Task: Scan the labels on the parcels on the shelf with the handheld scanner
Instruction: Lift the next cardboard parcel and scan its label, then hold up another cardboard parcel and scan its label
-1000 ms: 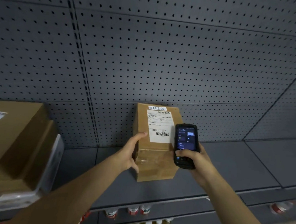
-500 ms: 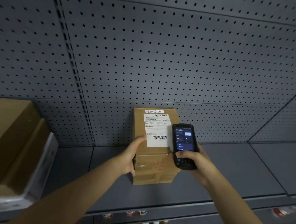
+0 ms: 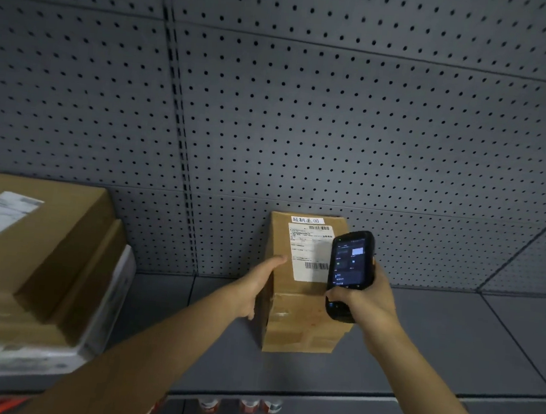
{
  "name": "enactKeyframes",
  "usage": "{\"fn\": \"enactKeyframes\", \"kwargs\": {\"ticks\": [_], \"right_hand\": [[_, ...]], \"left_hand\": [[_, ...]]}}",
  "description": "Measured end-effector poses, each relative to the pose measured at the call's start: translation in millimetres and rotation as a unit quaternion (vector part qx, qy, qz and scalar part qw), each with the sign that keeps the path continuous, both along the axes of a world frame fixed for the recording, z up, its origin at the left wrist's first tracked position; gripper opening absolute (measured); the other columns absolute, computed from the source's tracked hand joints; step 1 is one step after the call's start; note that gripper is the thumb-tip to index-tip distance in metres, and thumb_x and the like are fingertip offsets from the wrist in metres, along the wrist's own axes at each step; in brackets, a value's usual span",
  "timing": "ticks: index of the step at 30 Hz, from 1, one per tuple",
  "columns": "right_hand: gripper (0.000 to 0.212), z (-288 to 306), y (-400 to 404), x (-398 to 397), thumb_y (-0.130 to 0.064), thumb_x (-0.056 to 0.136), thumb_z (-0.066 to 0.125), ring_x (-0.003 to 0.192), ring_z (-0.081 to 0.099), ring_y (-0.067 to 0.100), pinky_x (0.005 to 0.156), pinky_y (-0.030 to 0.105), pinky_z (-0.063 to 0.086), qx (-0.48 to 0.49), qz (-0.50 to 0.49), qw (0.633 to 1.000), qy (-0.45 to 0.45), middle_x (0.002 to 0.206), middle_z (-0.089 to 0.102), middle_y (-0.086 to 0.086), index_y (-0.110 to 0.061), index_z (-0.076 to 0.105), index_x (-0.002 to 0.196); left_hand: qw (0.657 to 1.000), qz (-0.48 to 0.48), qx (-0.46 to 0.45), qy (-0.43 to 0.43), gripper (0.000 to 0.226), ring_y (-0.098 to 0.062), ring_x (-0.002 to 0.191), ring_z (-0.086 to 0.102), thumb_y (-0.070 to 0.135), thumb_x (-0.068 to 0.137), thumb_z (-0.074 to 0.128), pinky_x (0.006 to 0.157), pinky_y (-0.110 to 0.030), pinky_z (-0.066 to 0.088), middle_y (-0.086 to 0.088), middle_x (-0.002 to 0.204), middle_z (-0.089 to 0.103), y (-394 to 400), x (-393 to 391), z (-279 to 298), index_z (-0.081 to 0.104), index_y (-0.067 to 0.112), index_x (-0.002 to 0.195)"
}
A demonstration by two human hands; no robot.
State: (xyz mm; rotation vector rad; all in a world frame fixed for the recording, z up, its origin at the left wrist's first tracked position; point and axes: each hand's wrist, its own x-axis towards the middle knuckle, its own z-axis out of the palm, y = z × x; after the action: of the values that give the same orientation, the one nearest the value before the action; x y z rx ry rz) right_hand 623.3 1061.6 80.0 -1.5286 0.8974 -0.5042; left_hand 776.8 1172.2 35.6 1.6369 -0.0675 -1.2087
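Note:
A brown cardboard parcel (image 3: 300, 323) stands upright on the grey shelf (image 3: 451, 351), leaning towards the pegboard back. A white shipping label (image 3: 307, 253) with barcodes faces me on its upper front. My left hand (image 3: 255, 288) grips the parcel's left edge, thumb across the front. My right hand (image 3: 367, 304) holds a black handheld scanner (image 3: 348, 274) upright just right of the label, its lit screen towards me. The scanner covers the label's right edge.
Stacked cardboard boxes (image 3: 25, 266) with a white label sit on a white box at the left of the shelf. A grey pegboard wall (image 3: 340, 113) rises behind. Bottles (image 3: 245, 406) stand on the lower shelf.
The view has shifted right and down, so the box stack at left shows more. Both hands keep their hold; the scanner stays beside the label.

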Motion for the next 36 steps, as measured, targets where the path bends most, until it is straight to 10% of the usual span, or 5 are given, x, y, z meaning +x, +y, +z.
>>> {"fn": "enactKeyframes", "kwargs": {"ticks": [6,13,16,25,36], "right_hand": [[0.066,25.3,62.0,45.5,0.003,0.058,0.08,0.09,0.064,0.018,0.066,0.027,0.049,-0.018,0.086,0.996,-0.027,0.098,0.068,0.002,-0.015,0.055,0.115],[0.067,24.4,160.0,112.9,-0.004,0.046,0.08,0.092,0.069,0.03,0.087,0.046,0.055,0.08,0.148,0.984,-0.06,0.1,0.073,0.011,-0.018,0.06,0.108],[0.06,25.1,204.9,136.2,0.002,0.057,0.076,0.087,0.07,0.034,0.075,0.039,0.055,0.185,0.182,0.962,-0.087,0.093,0.073,0.017,-0.005,0.061,0.114],[0.011,28.6,330.9,199.0,0.005,0.083,0.058,0.08,0.07,0.027,0.062,0.023,0.059,0.334,0.21,0.913,-0.101,0.087,0.071,0.021,0.004,0.063,0.093],[0.037,15.7,366.2,211.6,0.005,0.078,0.061,0.085,0.072,0.025,0.078,0.028,0.058,0.329,0.205,0.916,-0.106,0.103,0.066,0.018,0.0,0.056,0.115]], "left_hand": [[0.993,0.072,-0.037,-0.088,0.089,-0.024,0.147,0.022,0.059,0.085,0.06,0.117,-0.038,0.018,-0.002,0.161,0.023,58.4,30.4,14.3,0.022,0.019,0.155],[0.98,0.074,0.01,-0.184,0.011,-0.023,0.101,0.05,0.024,0.094,0.06,0.093,-0.029,0.04,-0.008,0.099,0.048,175.2,97.7,41.8,0.054,0.014,0.093],[0.969,0.102,-0.022,-0.224,0.012,-0.023,0.097,0.062,0.012,0.099,0.052,0.094,-0.029,0.051,-0.01,0.097,0.061,233.0,116.7,66.7,0.057,0.006,0.109],[0.862,0.195,0.02,-0.468,0.017,-0.026,0.087,0.064,0.003,0.092,0.056,0.076,-0.032,0.052,-0.012,0.097,0.068,389.7,193.5,100.0,0.065,0.017,0.09],[0.955,0.203,0.086,-0.199,0.051,-0.033,0.114,0.061,0.037,0.096,0.055,0.104,-0.041,0.047,-0.017,0.129,0.063,472.0,250.2,54.2,0.056,0.001,0.132]]}}
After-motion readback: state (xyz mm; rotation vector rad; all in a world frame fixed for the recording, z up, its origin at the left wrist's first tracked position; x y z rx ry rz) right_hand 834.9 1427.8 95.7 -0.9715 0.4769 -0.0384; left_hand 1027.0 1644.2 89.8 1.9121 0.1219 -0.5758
